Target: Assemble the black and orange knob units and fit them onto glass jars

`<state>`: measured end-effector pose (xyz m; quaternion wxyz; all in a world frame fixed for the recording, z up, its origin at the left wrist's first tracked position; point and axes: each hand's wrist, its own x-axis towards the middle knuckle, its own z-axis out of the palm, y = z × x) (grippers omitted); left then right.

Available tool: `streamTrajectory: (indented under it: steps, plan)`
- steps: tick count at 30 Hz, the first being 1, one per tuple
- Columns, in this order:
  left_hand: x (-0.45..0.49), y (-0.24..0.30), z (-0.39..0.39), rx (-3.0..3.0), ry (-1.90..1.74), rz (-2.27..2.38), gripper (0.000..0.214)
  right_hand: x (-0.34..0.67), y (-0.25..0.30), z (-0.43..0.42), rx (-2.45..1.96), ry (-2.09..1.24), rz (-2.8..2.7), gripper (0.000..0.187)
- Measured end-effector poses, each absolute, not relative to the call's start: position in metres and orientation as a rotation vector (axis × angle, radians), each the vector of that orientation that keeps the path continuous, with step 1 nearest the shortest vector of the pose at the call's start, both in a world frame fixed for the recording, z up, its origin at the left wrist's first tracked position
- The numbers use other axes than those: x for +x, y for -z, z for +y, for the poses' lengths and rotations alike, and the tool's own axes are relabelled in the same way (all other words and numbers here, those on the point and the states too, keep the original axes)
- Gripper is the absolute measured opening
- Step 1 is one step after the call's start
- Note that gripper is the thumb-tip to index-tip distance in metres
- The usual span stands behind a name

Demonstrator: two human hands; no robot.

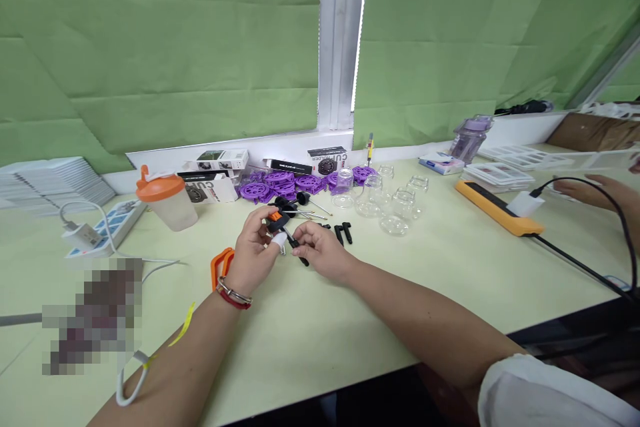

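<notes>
My left hand is closed around a small black and orange tool, with a white wrap on one fingertip. My right hand pinches a thin black rod-like part that meets the tool between both hands. Both hands hover just above the pale table. Just beyond them lie several black dropper-like pieces and two short black parts. An orange plastic piece lies by my left wrist.
Purple round parts, small boxes, clear glass jars and an orange-lidded cup stand at the back. A power strip lies left, an orange flat device with a black cable right. Another person's hand rests far right.
</notes>
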<state>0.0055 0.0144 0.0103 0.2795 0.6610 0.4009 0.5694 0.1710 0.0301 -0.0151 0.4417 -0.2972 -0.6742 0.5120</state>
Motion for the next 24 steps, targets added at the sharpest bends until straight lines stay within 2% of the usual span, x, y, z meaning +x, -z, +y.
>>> streamTrajectory:
  steps: [24]
  plan:
    - [0.0075, -0.0131, 0.0132, 1.968, -1.574, 0.985, 0.049, 0.1749, 0.008, 0.023, -0.703, -1.167, -1.784, 0.018]
